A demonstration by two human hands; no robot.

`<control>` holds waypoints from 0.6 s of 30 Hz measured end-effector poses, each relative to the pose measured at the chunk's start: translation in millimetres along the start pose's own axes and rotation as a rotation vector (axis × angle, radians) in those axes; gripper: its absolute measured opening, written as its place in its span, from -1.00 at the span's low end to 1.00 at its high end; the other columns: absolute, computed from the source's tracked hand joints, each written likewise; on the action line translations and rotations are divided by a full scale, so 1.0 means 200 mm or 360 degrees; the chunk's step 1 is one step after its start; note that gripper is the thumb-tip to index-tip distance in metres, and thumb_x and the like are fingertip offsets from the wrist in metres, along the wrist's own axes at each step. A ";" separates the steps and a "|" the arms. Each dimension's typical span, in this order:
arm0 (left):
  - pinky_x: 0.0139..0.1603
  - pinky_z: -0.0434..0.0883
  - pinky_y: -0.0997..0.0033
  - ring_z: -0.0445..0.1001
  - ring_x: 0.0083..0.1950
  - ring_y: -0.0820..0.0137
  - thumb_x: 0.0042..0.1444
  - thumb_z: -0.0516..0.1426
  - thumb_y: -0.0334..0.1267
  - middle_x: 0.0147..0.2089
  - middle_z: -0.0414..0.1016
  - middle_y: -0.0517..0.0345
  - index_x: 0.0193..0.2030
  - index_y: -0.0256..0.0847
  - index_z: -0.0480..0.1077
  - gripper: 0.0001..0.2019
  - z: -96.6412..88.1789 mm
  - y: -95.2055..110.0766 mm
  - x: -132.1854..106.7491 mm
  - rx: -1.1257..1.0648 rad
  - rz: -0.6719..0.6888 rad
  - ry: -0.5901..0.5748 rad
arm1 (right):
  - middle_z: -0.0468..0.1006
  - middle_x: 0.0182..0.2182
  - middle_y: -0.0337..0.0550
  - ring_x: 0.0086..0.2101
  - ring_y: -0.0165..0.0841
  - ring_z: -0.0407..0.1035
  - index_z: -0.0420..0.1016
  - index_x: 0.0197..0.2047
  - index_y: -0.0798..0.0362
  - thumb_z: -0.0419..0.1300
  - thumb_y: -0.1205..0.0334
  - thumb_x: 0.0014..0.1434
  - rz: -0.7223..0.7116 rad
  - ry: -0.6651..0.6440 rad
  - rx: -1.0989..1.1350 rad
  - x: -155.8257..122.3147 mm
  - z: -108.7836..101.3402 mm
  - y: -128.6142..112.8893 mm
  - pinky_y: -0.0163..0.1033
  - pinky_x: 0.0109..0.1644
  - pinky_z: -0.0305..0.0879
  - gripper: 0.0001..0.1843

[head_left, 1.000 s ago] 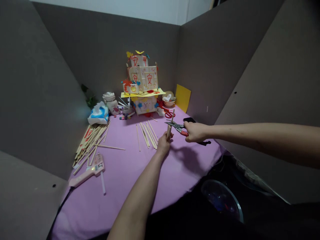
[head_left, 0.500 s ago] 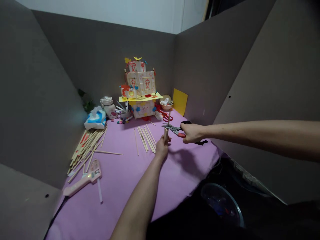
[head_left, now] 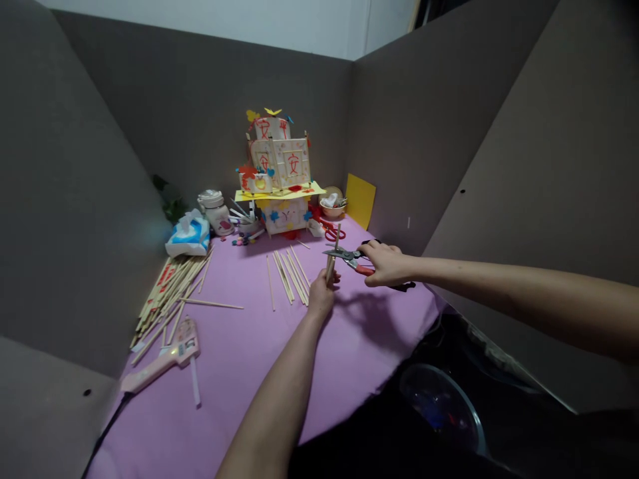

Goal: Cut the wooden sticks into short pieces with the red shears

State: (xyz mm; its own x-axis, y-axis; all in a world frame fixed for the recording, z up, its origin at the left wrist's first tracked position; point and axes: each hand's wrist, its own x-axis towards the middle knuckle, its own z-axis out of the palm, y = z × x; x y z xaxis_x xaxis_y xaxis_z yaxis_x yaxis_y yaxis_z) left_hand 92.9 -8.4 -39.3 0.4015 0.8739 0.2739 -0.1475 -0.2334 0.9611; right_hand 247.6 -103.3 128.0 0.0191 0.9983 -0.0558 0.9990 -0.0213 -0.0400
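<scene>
Wooden sticks (head_left: pixel 330 265) are gripped in the left hand (head_left: pixel 322 293) above the purple surface (head_left: pixel 249 359), while the right hand (head_left: pixel 385 262) clasps red-handled cutters (head_left: pixel 346 255), blades at one taller stick (head_left: pixel 338 235).

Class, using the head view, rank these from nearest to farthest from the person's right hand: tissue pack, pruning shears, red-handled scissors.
Measured from the right hand:
1. Pruning shears: held in that hand, blades pointing left.
2. Red-handled scissors: on the table, farther back and to the left.
3. Tissue pack: at the table's far left side.
</scene>
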 end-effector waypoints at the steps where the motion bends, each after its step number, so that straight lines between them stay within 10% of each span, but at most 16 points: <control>1: -0.29 0.52 0.32 0.53 -0.27 0.35 0.10 0.14 -0.31 -0.22 0.52 0.01 -0.14 -0.22 0.39 -0.82 0.00 -0.01 0.00 -0.0020 0.0000 0.0008 | 0.29 0.14 0.14 0.09 0.08 0.23 0.20 0.23 0.06 0.22 0.06 -0.12 -0.0022 -0.0006 0.0010 0.00 -0.01 0.00 0.13 0.10 0.18 -0.19; 18: -0.07 0.52 0.23 0.52 -0.05 0.31 0.12 0.10 -0.41 -0.07 0.53 -0.04 -0.02 -0.21 0.39 -0.73 0.00 -0.01 0.00 -0.0018 0.0035 -0.0034 | 0.30 0.12 0.13 0.11 0.07 0.19 0.19 0.23 0.04 0.21 0.03 -0.12 -0.0026 0.0033 0.0025 -0.01 0.00 0.02 0.15 0.11 0.14 -0.18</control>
State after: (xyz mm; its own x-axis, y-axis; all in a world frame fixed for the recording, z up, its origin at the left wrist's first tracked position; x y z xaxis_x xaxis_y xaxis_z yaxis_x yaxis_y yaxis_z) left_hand 93.7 -9.2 -41.7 0.4175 0.8592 0.2959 -0.1666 -0.2477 0.9544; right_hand 252.5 -104.8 127.4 0.0036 0.9994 -0.0345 0.9984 -0.0055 -0.0563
